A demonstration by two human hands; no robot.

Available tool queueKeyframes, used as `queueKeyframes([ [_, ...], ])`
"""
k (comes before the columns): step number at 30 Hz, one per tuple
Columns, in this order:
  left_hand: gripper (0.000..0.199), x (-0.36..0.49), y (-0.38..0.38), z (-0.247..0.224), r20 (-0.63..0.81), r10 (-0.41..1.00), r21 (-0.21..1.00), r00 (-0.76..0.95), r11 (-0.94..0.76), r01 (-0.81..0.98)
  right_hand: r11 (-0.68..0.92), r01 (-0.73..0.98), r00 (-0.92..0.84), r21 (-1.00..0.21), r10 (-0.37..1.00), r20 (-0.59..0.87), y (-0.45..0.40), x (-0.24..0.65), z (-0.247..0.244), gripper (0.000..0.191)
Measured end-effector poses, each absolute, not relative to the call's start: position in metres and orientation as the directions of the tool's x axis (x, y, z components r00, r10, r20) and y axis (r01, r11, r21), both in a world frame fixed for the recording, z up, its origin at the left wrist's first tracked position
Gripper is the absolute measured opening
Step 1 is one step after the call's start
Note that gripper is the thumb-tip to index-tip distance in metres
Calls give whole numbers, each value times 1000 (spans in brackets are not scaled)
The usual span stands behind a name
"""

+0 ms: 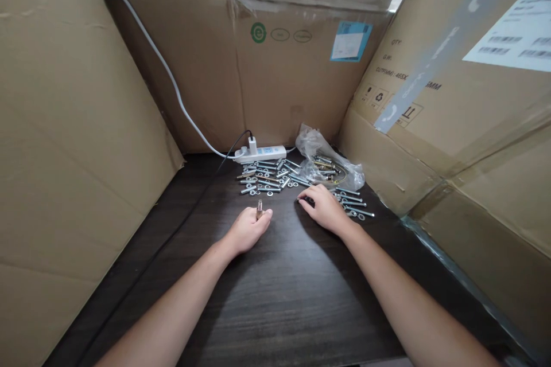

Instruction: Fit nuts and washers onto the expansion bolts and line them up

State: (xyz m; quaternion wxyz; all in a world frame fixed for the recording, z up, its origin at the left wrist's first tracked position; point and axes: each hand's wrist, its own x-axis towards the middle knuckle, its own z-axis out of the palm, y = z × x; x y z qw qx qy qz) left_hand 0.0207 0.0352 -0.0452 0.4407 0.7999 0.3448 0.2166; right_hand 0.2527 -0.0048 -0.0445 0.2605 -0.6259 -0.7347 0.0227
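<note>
My left hand (247,230) is closed in a fist around a brass-coloured bolt (259,210), whose upper end stands up between thumb and fingers. To the right, my right hand (323,206) is low over the dark table, with thumb and fingers curled towards each other. What its fingertips hold, if anything, is too small to make out. Just beyond both hands lies a spread of bolts, nuts and washers (270,174). More long silver bolts (355,203) with washers lie right beside my right hand, partly hidden behind it.
A clear plastic bag (316,140) with more metal parts sits at the back right. Behind the bolts is a white power strip (269,153) with a plug in it. A black cable (189,215) crosses the table (267,309) on the left. Cardboard walls (193,69) enclose three sides.
</note>
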Motion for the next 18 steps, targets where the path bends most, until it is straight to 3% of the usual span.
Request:
queueKeyframes([
  [11, 49, 20, 37, -48, 27, 749, 850, 662, -366, 380, 64, 955, 51, -290, 927, 371, 1, 257, -49, 15],
  [18, 49, 20, 37, -45, 23, 746, 865, 666, -349, 361, -27, 974, 95, -225, 949, 300, -7, 275, -31, 18],
])
